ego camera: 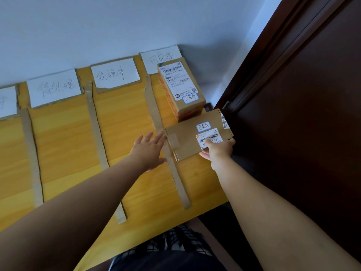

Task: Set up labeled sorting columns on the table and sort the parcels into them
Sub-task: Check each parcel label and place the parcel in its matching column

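Observation:
A flat brown parcel [187, 139] with a barcode label and a small blue-edged sticker lies in the rightmost column of the yellow table [64, 145]. My right hand [218, 149] grips its near right corner, thumb on the label. My left hand [149, 151] is spread flat, fingertips at the parcel's left edge. Behind it stands a taller box parcel [180, 89] with a white shipping label, just below the rightmost header card [156, 57]. Cardboard strips [95, 132] divide the columns, and white handwritten cards [115, 74] head them.
A dark wooden door [304, 114] stands close on the right, past the table's right edge. The white wall runs behind the header cards. Two more header cards [53, 88] sit to the left. My lap in dark clothing [166, 257] is at the near edge.

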### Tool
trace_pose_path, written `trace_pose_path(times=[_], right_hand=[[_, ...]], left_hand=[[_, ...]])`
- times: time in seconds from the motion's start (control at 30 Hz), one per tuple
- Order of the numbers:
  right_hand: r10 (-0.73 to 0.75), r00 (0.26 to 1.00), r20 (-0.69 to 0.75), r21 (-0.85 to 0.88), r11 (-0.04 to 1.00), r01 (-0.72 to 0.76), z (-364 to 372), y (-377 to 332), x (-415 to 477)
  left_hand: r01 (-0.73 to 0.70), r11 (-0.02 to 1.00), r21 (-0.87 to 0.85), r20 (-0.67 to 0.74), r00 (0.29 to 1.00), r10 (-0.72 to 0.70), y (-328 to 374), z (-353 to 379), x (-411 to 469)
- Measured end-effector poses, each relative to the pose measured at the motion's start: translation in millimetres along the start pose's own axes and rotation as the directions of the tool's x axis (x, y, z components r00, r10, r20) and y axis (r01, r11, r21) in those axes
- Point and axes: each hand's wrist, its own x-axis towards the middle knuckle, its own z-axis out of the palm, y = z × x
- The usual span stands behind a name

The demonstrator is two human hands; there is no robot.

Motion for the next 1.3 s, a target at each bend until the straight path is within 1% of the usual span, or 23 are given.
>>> trace_pose_path(times=[0.13,0.3,0.47,0.57,0.67,0.73,0.8,0.87,0.97,1.1,1.23,1.3], right_hand=[[0.007,1.0,0.005,0.024,1.0,-0.007,2.7,-1.1,-0.3],[-0.004,1.0,0.012,0.011,1.0,0.004,6.6,-5.9,-0.1],[0.022,1.0,0.017,-0.044,0.999,-0.021,3.8,-6.2,-2.4],[0.003,1.0,0.019,-0.082,0.997,-0.002,0.7,-8.1,-5.3],[-0.077,0.997,-0.017,-0.176,0.982,0.073,-1.8,-9.5,-10.7],[-0.168,0.984,-0.065,-0.257,0.955,0.146,-2.1,-11.7,-14.3],[-0.277,0.958,-0.071,-0.327,0.914,0.24,1.6,-14.8,-23.4],[-0.367,0.93,-0.033,-0.364,0.871,0.331,12.5,-19.4,-37.5],[-0.466,0.881,0.079,-0.401,0.795,0.456,43.7,-20.3,-66.2],[-0.569,0.781,0.259,-0.432,0.655,0.62,101.6,-5.4,-128.0],[-0.557,0.726,0.404,-0.467,0.557,0.687,161.0,31.4,-194.8],[-0.544,0.708,0.451,-0.473,0.527,0.706,189.9,53.4,-226.5]], left_hand=[[0.002,1.0,-0.016,-0.007,1.0,-0.002,-0.9,-0.9,0.2],[-0.005,1.0,-0.002,-0.024,1.0,0.004,-1.4,-4.4,1.2],[0.001,1.0,-0.003,-0.075,0.997,-0.002,-2.9,-11.1,1.0],[0.013,1.0,-0.014,-0.122,0.992,-0.015,-7.0,-18.7,-3.2],[0.028,0.999,-0.03,-0.178,0.984,-0.033,-11.0,-26.2,-14.4],[0.044,0.997,-0.065,-0.206,0.977,-0.056,-13.9,-31.2,-23.5],[0.057,0.995,-0.077,-0.237,0.969,-0.074,-21.9,-34.5,-39.8],[0.075,0.994,-0.085,-0.275,0.957,-0.096,-34.6,-36.9,-57.7],[0.11,0.986,-0.126,-0.346,0.927,-0.148,-60.8,-40.1,-88.8],[0.156,0.963,-0.221,-0.422,0.875,-0.238,-113.7,-37.7,-139.1],[0.211,0.934,-0.289,-0.462,0.824,-0.329,-182.8,-21.5,-198.2],[0.237,0.921,-0.31,-0.464,0.808,-0.364,-219.7,-9.3,-229.4]])
